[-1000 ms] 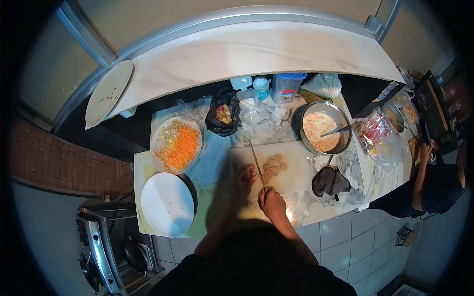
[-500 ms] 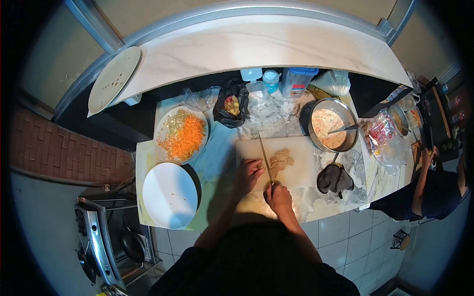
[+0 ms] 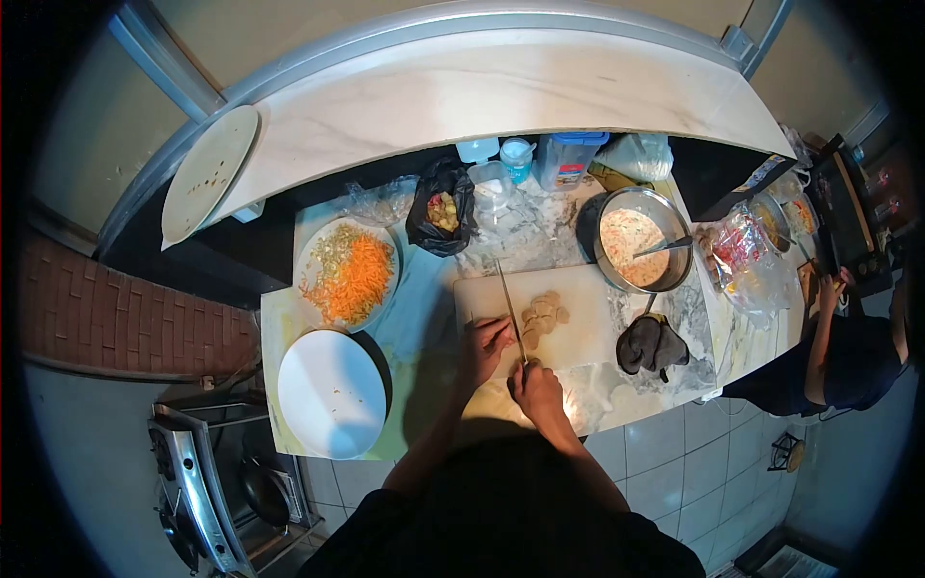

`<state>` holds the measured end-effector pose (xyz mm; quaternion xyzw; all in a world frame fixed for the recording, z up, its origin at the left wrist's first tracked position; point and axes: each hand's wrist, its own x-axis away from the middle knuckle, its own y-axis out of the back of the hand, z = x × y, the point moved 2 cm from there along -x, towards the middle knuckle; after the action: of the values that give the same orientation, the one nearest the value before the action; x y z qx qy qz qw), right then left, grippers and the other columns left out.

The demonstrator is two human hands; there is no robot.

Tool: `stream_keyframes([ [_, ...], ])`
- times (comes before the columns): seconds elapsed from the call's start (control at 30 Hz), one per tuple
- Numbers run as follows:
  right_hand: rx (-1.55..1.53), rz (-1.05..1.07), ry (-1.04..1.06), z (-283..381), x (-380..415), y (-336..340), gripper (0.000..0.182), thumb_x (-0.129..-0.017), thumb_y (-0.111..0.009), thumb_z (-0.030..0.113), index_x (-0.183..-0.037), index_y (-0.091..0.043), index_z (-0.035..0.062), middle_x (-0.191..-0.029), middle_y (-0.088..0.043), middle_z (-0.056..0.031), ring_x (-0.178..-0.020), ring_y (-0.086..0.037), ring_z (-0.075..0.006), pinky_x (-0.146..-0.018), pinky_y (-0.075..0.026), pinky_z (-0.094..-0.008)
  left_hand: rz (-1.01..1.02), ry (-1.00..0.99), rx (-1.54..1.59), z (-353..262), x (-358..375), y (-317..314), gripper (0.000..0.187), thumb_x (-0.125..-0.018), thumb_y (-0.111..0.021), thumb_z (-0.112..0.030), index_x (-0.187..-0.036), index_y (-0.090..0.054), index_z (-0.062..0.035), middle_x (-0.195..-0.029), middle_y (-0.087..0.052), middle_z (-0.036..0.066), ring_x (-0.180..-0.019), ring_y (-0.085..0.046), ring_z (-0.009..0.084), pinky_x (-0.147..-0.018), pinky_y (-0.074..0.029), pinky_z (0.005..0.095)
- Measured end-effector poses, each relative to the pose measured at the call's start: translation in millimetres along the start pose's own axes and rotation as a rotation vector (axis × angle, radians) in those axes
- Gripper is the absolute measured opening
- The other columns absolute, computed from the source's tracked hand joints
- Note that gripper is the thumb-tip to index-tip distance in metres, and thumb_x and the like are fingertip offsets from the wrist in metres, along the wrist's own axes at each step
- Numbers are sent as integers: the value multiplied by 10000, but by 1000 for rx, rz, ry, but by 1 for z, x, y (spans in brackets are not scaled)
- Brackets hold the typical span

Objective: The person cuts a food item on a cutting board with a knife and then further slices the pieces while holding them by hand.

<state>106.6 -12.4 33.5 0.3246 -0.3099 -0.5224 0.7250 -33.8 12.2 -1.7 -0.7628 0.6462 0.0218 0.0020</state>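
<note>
I have the right hand point(image 3: 536, 390) closed round the handle of the knife point(image 3: 510, 306), its blade running away from the fingers across the board point(image 3: 578, 332). The left hand point(image 3: 484, 342) lies on the board just left of the blade, fingers curled narrow over something I cannot make out. The cut slices point(image 3: 541, 313) sit piled just right of the blade, beyond my right fingers. I judge the slicing step to be in hand; the next cut calls for the left fingertips tucked clear of the edge. Farther right are a dark cloth point(image 3: 650, 345) and a pan point(image 3: 638, 249) of batter; left of my fingers, on the bench point(image 3: 424, 289), stand a white plate point(image 3: 330, 390) and a plate of carrot point(image 3: 347, 275).
</note>
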Motion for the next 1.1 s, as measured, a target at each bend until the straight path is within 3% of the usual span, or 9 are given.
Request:
stream_keyframes([
  [0.23,19,9,3,3,0,5,291,-882,-493,280,-824,-527,-3,-684,-565,-277,-629,-571,-451,-584,-467,-522,-111,185,189,12,7,-5,274,-887,-569,-88,-1112,-553,67,-903,-654,132,-832,-638,161,-742,-528,256],
  [0.33,79,35,-30,2,-3,3,295,-884,-490,281,-826,-522,-7,-684,-570,-274,-628,-578,-446,-582,-470,-521,-105,224,88,2,9,-4,280,-876,-594,-102,-1097,-562,67,-873,-656,123,-794,-636,148,-720,-518,242],
  [0.43,103,51,-22,7,-3,7,340,-901,-441,269,-791,-560,-30,-718,-599,-239,-654,-613,-402,-606,-495,-478,-94,140,115,10,7,-7,293,-865,-615,-118,-1088,-569,66,-856,-656,126,-766,-633,136,-687,-507,233],
  [1.1,156,17,18,-2,-6,11,309,-884,-479,277,-793,-548,-10,-669,-592,-243,-618,-603,-407,-571,-492,-479,-170,145,-39,3,9,-8,293,-846,-645,-165,-1054,-600,36,-853,-672,108,-755,-619,116,-677,-491,235],
])
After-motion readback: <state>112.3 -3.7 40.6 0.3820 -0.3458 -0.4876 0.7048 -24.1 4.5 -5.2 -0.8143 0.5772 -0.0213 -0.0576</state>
